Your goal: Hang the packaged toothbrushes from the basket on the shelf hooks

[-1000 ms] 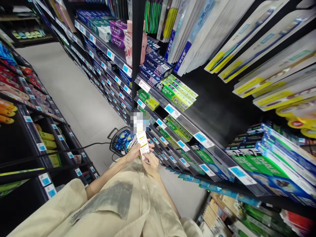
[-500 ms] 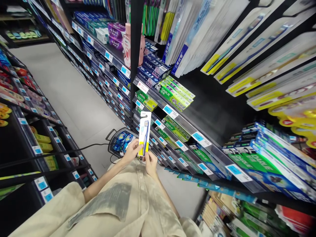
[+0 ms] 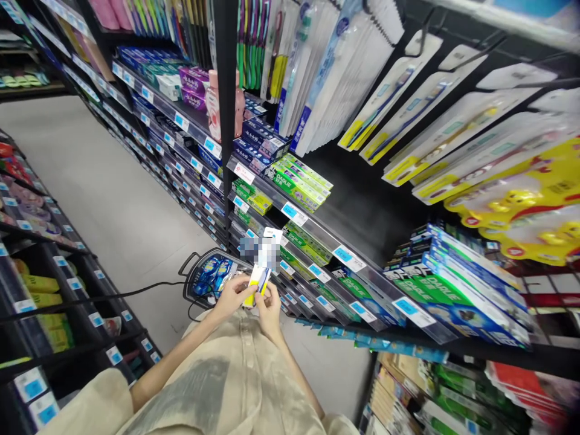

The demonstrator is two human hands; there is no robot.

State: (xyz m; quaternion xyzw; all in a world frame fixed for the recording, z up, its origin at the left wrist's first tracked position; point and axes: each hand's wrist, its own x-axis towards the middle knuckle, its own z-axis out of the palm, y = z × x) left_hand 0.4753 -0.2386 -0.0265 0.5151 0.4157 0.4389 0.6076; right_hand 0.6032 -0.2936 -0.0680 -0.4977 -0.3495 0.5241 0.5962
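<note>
A packaged toothbrush [image 3: 260, 280], white card with a yellow lower end, is held upright in front of my body. My left hand [image 3: 234, 295] pinches its lower left edge. On the other side, my right hand [image 3: 269, 305] grips the lower right corner, thumb on the front. The upper part of the pack is blurred over by a pixelated patch. Just beyond my left hand stands a dark shopping basket [image 3: 188, 279] with blue shiny packs [image 3: 212, 275] inside.
To the right, a shelf carries Darlie toothpaste boxes [image 3: 301, 181] and more toothpaste boxes [image 3: 457, 290]. Packaged toothbrushes [image 3: 403, 118] hang above on hooks. Shelving with price tags [image 3: 75, 281] lines the left. Between them runs a grey aisle floor [image 3: 113, 187].
The view has shifted, so the shelves appear further left and more hanging hooks show. The toothbrush pack sits lower and leans a little to the right; both hands still hold it.
</note>
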